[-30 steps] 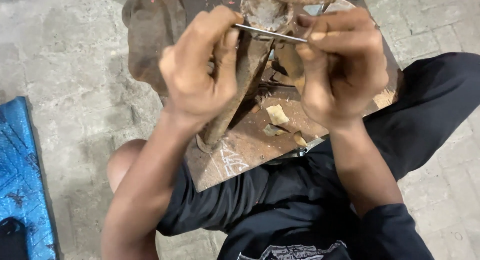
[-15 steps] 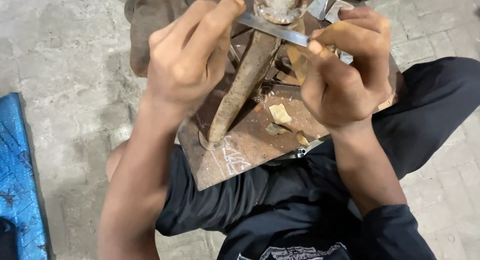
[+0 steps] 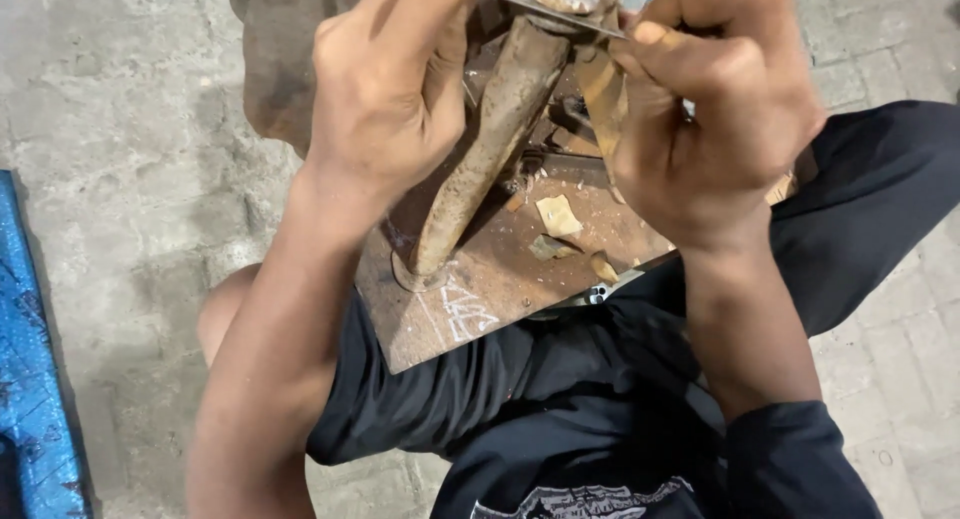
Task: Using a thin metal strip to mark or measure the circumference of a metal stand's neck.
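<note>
Dim, flat overhead light; soft shadows on the concrete floor [image 3: 120,179]; slight motion blur on both hands, no glare.

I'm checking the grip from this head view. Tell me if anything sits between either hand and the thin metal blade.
Nothing visible does. The left hand and the right hand each pinch an end of the thin metal blade directly. The rusty metal post rises beneath the blade's middle, between the hands, not in either grip.

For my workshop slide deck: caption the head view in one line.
Left hand and right hand grip a thin metal blade across a rusty iron stand on a rusty plate.
</note>
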